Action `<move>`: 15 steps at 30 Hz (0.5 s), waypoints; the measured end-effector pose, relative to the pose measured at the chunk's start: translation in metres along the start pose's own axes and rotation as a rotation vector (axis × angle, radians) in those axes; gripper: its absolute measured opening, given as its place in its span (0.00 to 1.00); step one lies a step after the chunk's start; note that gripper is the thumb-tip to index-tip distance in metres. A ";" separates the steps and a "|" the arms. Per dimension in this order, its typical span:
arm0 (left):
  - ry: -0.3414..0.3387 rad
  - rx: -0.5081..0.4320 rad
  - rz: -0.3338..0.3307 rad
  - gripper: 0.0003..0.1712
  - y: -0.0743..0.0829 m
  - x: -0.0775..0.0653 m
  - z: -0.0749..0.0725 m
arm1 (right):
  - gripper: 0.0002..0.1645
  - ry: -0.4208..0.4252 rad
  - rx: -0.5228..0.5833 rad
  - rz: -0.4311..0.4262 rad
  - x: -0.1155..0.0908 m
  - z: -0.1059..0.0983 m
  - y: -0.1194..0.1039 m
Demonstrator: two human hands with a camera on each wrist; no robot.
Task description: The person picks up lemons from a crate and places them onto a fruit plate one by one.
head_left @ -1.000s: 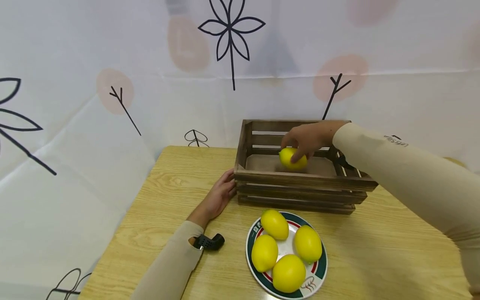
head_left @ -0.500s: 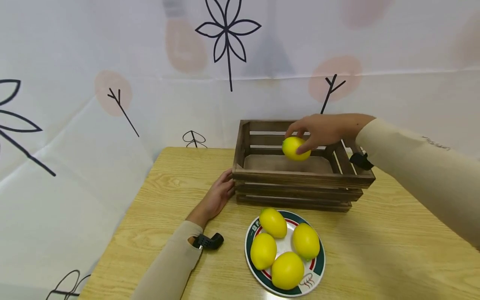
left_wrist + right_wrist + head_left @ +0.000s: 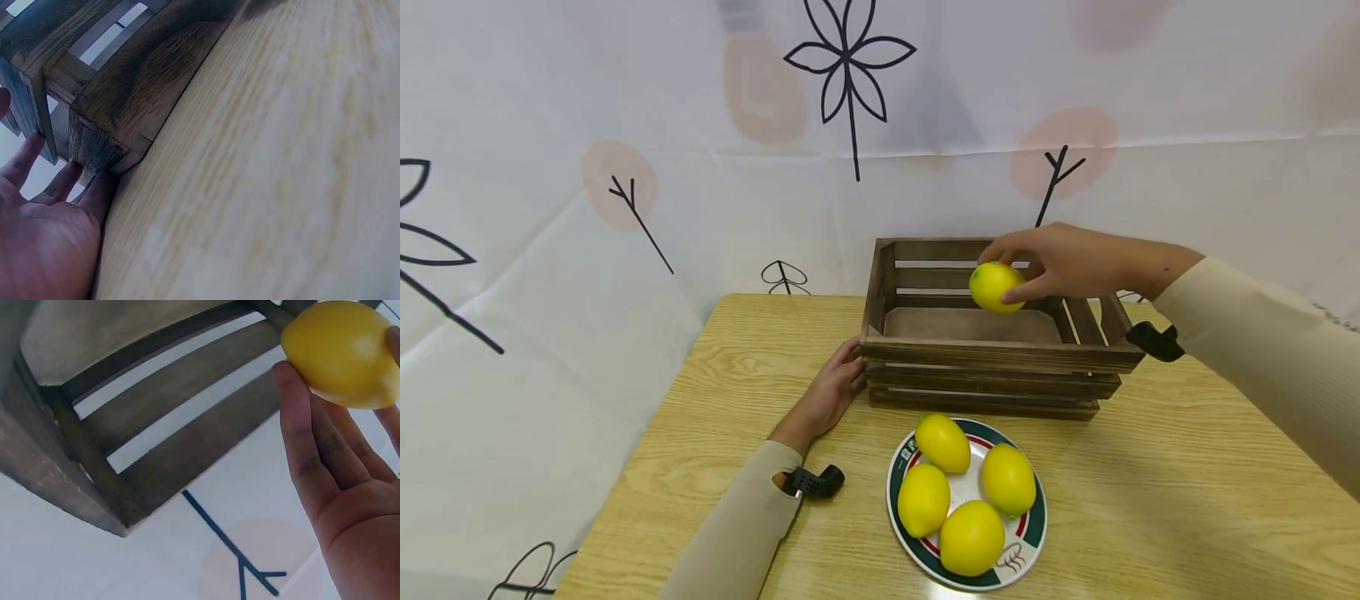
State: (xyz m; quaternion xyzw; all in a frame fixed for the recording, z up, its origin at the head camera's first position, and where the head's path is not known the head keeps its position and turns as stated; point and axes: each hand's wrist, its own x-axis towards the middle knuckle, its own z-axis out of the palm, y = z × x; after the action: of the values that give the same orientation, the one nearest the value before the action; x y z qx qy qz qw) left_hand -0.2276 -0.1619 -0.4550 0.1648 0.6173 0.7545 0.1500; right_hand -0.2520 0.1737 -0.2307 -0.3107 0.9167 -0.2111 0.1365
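Note:
A yellow lemon (image 3: 995,287) is pinched in my right hand (image 3: 1067,260), above the inside of a dark wooden slatted crate (image 3: 992,358). The right wrist view shows fingers and thumb around the lemon (image 3: 344,353), with the crate's slats behind it. My left hand (image 3: 831,390) rests on the table against the crate's left side. Its fingers, extended in the left wrist view, touch the corner of the crate (image 3: 144,81). In front of the crate, several lemons (image 3: 972,537) lie on a round plate (image 3: 1033,533) with a green and red rim.
The light wood table (image 3: 760,358) carries the crate and plate. Behind it hangs a white cloth (image 3: 700,75) printed with line plants and pale pink shapes. A black band with a small device (image 3: 815,482) sits on the left wrist, another (image 3: 1156,340) on the right.
My right hand has lifted the lemon from low inside the crate and drawn slightly to the right. My left hand stays at the crate's side. The view has shifted slightly.

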 end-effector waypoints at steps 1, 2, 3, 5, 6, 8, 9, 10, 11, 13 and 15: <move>0.001 -0.001 0.000 0.30 0.000 -0.001 0.000 | 0.33 0.016 0.009 -0.003 -0.003 0.001 -0.001; 0.000 0.000 0.000 0.30 0.000 -0.001 0.001 | 0.33 0.032 0.017 -0.013 -0.005 0.002 -0.002; -0.001 -0.001 0.001 0.30 0.000 -0.001 0.001 | 0.33 0.049 0.025 -0.023 -0.008 0.003 -0.003; -0.007 -0.007 0.003 0.30 0.000 -0.002 0.001 | 0.32 0.085 0.041 -0.052 -0.013 0.007 -0.006; -0.010 -0.009 0.004 0.31 0.000 -0.002 0.001 | 0.31 0.103 0.050 -0.067 -0.015 0.009 -0.007; -0.010 -0.014 0.004 0.31 0.000 -0.002 0.001 | 0.31 0.143 0.062 -0.111 -0.019 0.014 -0.009; -0.007 -0.019 0.005 0.31 0.000 -0.001 0.001 | 0.31 0.164 0.066 -0.136 -0.021 0.017 -0.010; -0.003 -0.024 0.004 0.31 0.000 -0.001 0.001 | 0.31 0.186 0.074 -0.157 -0.023 0.020 -0.010; 0.000 -0.028 0.005 0.31 0.000 0.000 0.001 | 0.31 0.209 0.075 -0.176 -0.025 0.023 -0.011; 0.010 -0.037 0.004 0.30 0.000 0.000 0.000 | 0.32 0.256 0.077 -0.220 -0.030 0.031 -0.012; 0.010 -0.039 0.003 0.30 0.000 0.001 0.000 | 0.33 0.296 0.080 -0.251 -0.036 0.038 -0.013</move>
State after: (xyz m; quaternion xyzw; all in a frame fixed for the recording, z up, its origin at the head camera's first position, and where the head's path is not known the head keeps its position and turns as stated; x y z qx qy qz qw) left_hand -0.2283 -0.1616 -0.4546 0.1589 0.6029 0.7675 0.1489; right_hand -0.2028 0.1751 -0.2535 -0.3823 0.8717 -0.3061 -0.0150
